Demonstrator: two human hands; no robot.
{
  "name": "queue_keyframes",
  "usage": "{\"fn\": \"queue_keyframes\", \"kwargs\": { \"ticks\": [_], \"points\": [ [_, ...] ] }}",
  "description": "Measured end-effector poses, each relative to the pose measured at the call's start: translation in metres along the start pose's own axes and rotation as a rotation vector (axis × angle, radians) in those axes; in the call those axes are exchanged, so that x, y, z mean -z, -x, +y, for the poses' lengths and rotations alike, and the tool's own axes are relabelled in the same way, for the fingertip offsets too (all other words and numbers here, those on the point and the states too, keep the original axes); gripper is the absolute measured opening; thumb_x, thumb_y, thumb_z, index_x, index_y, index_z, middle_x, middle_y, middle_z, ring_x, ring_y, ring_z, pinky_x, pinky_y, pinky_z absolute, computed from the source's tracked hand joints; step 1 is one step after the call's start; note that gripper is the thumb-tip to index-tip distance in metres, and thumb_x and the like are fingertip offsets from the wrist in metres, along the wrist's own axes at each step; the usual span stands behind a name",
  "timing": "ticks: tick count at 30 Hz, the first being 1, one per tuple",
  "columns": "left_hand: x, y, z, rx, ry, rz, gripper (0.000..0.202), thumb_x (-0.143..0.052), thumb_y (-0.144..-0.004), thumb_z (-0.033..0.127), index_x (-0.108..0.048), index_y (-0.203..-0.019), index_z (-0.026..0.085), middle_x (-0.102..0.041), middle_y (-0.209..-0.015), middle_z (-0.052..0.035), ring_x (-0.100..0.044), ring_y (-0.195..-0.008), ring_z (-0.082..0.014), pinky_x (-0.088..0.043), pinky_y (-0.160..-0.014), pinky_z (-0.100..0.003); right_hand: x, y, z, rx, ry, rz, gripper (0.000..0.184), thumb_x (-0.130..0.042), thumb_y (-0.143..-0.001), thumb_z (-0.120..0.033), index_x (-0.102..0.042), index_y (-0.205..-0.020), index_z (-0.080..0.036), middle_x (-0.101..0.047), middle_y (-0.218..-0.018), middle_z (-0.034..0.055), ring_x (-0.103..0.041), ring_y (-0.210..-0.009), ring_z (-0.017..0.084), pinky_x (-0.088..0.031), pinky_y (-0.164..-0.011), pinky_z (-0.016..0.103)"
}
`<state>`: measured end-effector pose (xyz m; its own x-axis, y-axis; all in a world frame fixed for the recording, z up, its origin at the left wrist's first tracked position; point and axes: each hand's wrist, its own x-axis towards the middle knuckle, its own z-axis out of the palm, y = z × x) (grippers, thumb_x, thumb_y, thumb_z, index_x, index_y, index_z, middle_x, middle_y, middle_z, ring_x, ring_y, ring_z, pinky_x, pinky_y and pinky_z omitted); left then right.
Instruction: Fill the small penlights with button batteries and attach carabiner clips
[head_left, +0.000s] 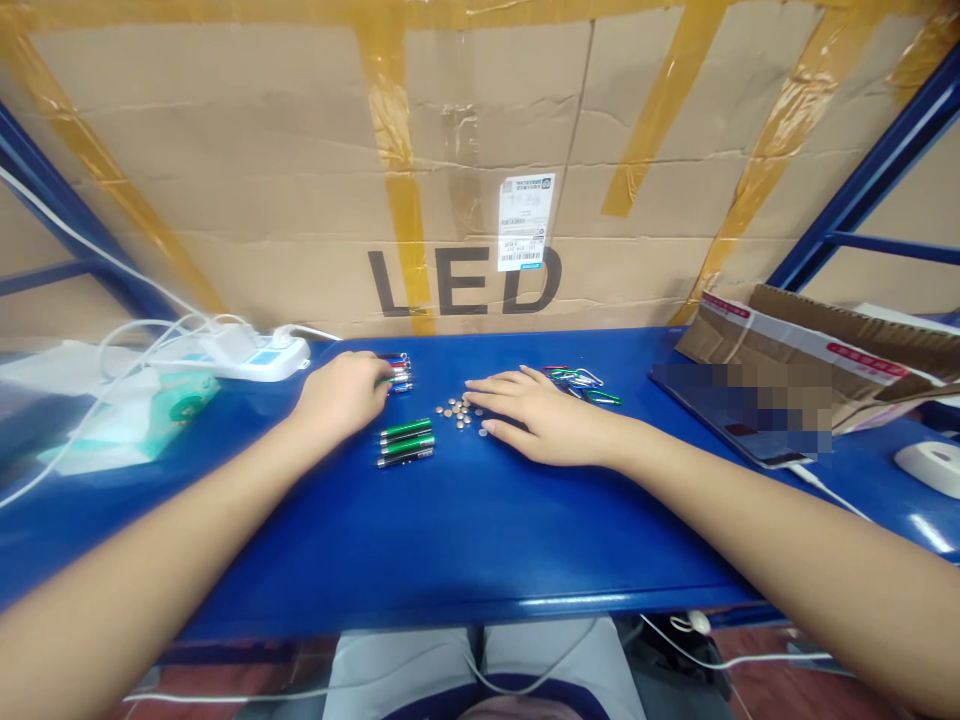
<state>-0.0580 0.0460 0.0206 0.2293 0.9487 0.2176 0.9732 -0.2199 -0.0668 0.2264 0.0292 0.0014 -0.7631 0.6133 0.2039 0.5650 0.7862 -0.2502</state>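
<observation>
My left hand (pixel 346 394) rests on the blue table with its fingers curled against a row of small metal tubes (pixel 400 376), red, silver and blue, that look like mini flashlights. Its fingertips are partly hidden behind the hand. Nearer to me lie more such tubes (pixel 406 437), green and dark, side by side. Palm down, my right hand (pixel 544 415) has its fingers stretched out over the right side of a loose group of small round button cells (pixel 459 412). Just beyond it lies a pile of coloured carabiners (pixel 581 380), partly hidden by the hand.
A large taped cardboard box (pixel 300 180) stands along the back. On the left are a white power strip (pixel 277 355) with cables and a tissue pack (pixel 142 420). To the right, a phone (pixel 720 410) on a cable leans against an open carton (pixel 802 350); a white roll (pixel 930 468) lies beyond.
</observation>
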Motion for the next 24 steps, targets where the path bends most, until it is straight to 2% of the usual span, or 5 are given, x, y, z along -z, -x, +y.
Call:
{"fn": "queue_keyframes", "kwargs": {
  "ticks": [2, 5, 17, 20, 24],
  "points": [
    [-0.001, -0.001, 0.000, -0.001, 0.018, -0.004, 0.036, -0.047, -0.090, 0.030, -0.077, -0.110, 0.022, -0.072, -0.121, -0.0122, -0.066, -0.111, -0.0374, -0.053, -0.083, -0.044, 0.000, 0.000, 0.001, -0.017, -0.043, -0.065, 0.049, -0.036, -0.104, -0.044, -0.042, -0.151, -0.033, -0.037, -0.161, 0.0046, -0.033, -0.147, 0.033, -0.010, -0.118, 0.071],
    [-0.002, -0.002, -0.001, 0.002, 0.035, 0.007, 0.038, -0.048, -0.089, 0.029, -0.076, -0.113, 0.020, -0.072, -0.121, -0.0127, -0.065, -0.113, -0.0381, -0.054, -0.084, -0.045, 0.000, 0.001, 0.000, -0.017, -0.104, -0.115, 0.052, -0.033, -0.104, -0.049, -0.036, -0.154, -0.036, -0.030, -0.163, 0.0030, -0.026, -0.151, 0.033, -0.005, -0.117, 0.072],
    [0.003, -0.001, 0.001, -0.036, 0.140, 0.022, 0.029, -0.055, -0.083, 0.032, -0.077, -0.100, 0.022, -0.074, -0.115, -0.0092, -0.066, -0.108, -0.0324, -0.052, -0.088, -0.040, 0.004, 0.000, -0.006, -0.033, -0.104, -0.165, 0.053, -0.034, -0.105, -0.047, -0.037, -0.155, -0.031, -0.032, -0.162, 0.0065, -0.028, -0.150, 0.031, 0.001, -0.118, 0.070],
    [0.009, 0.001, 0.005, -0.094, 0.310, -0.076, 0.025, -0.060, -0.079, 0.035, -0.078, -0.091, 0.023, -0.077, -0.104, -0.0061, -0.070, -0.093, -0.0271, -0.053, -0.083, -0.036, 0.003, 0.000, -0.002, -0.022, -0.068, -0.148, 0.053, -0.034, -0.104, -0.048, -0.040, -0.153, -0.028, -0.035, -0.161, 0.0068, -0.029, -0.150, 0.031, 0.001, -0.120, 0.067],
    [0.014, 0.003, 0.012, -0.146, 0.555, -0.298, 0.028, -0.062, -0.075, 0.034, -0.078, -0.094, 0.022, -0.078, -0.094, -0.0037, -0.071, -0.085, -0.0217, -0.054, -0.075, -0.029, 0.001, 0.002, 0.003, -0.008, -0.023, -0.111, 0.055, -0.032, -0.104, -0.051, -0.045, -0.151, -0.026, -0.039, -0.158, 0.0083, -0.031, -0.149, 0.032, 0.000, -0.120, 0.067]
  ]
}}
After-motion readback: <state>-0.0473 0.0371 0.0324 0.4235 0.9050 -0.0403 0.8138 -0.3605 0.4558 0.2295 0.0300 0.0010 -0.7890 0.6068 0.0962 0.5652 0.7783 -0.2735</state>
